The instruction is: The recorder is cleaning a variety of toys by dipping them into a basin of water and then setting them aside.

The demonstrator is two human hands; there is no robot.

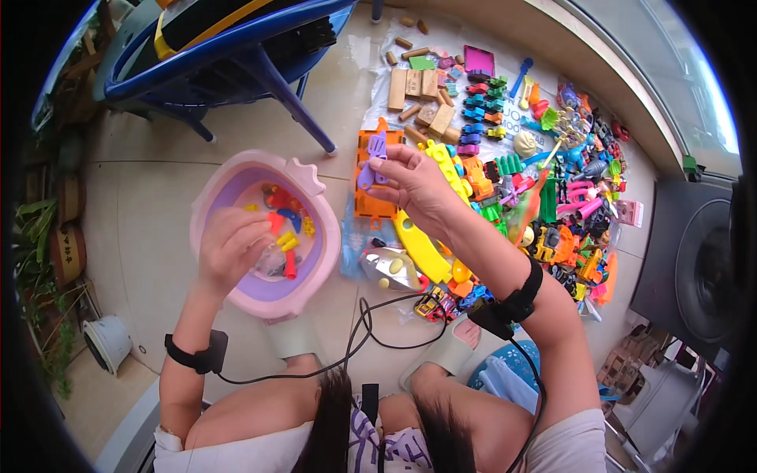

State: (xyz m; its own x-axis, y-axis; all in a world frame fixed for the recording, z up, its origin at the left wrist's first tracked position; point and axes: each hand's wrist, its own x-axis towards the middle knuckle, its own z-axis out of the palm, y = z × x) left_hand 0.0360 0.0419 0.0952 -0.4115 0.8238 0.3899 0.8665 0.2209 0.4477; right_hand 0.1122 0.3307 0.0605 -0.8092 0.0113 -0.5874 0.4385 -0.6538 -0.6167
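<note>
My right hand [411, 177] pinches small purple plastic toy utensils, among them a toy slotted spatula [377, 145]. They are above an orange plastic toy piece [364, 204] on the floor sheet. My left hand [232, 242] hovers over a pink and lilac plastic basin [322, 254], its fingers curled and slightly blurred. A red-orange piece [275, 223] shows right by its fingertips; whether they grip it is unclear. Inside the basin lie yellow pieces [288, 241], a red tube-like piece [290, 265], a blue piece [290, 219] and something clear, partly hidden by my left hand.
Sorted toys cover a plastic sheet [378, 88]: wooden blocks [397, 88], small toy cars [473, 113], a yellow curved track piece [423, 248]. A blue metal-framed chair [278, 88] stands at upper left, a black speaker [692, 248] at right. A black cable [284, 376] crosses before me.
</note>
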